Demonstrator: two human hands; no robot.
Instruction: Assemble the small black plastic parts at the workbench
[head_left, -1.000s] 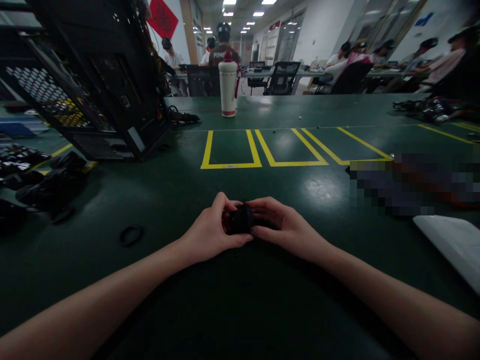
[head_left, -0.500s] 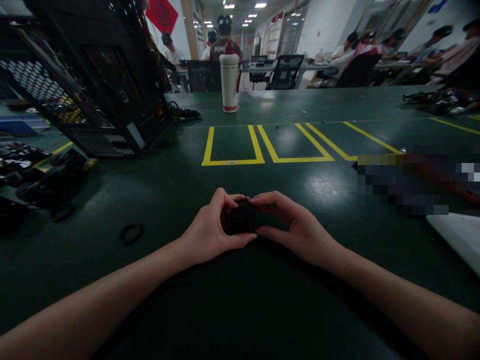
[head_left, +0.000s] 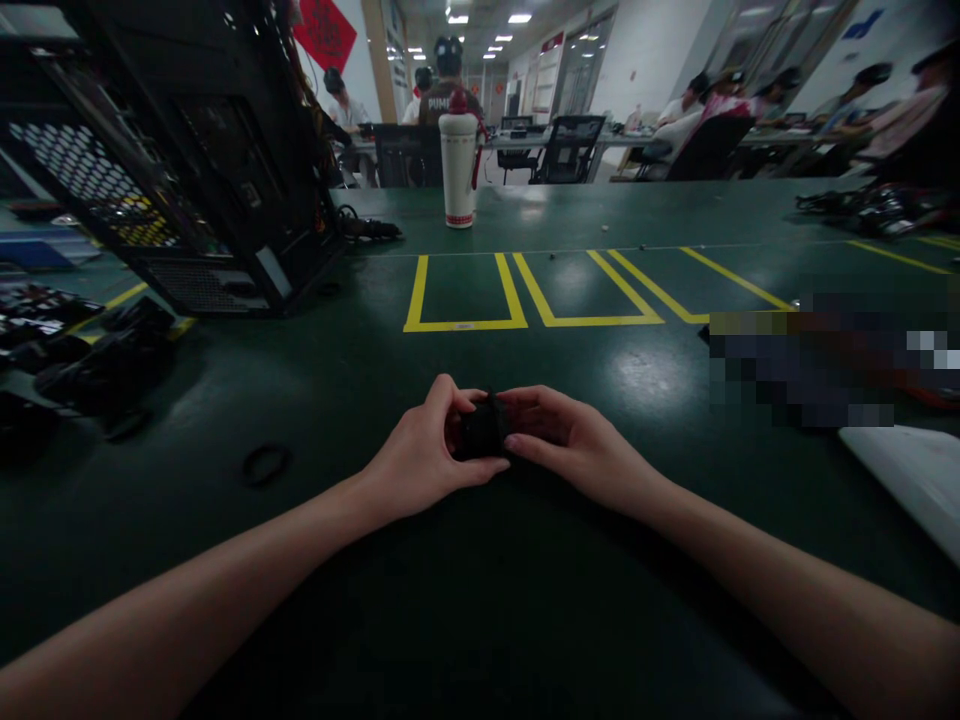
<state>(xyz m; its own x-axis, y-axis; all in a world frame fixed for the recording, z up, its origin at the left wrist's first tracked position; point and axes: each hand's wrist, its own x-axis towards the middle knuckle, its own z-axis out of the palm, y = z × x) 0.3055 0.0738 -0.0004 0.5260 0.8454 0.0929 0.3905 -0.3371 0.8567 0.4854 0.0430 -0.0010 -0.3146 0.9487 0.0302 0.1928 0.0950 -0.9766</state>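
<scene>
"While the left hand (head_left: 420,455) is curled round that black part (head_left: 480,430), what's the right hand (head_left: 589,440) doing?"

"Pinching its right end at the rim: thumb near side, fingers far side. Left hand clasps the body the same way. Pressure — can't tell."

"Where's the part?"

"Between the hands, centred in front of the person, low over the table (head_left: 480,600). Whether it touches the top is too dark to tell."

"Handling advice?"

"I'd let the left grip anchor the body and work the rim with the right fingertips only. Even pressure round the edge, both ends in line. Thumbs clear of the rim, so it can be seen."

"Material?"

"Looks like matte black plastic, my guess. Stubby body, wider lip. Fine detail lost in shadow."

"Around it?"

"Black ring (head_left: 266,465) lying flat, left of the left hand — thin, round, open middle. Tabletop is smooth dark green, a bit glossy. Yellow tape (head_left: 465,326) in straight strips beyond the hands. Farther left, a black computer case (head_left: 232,180) with perforated mesh; far centre, a tall cream bottle (head_left: 458,170), upright, slightly tapered."
</scene>
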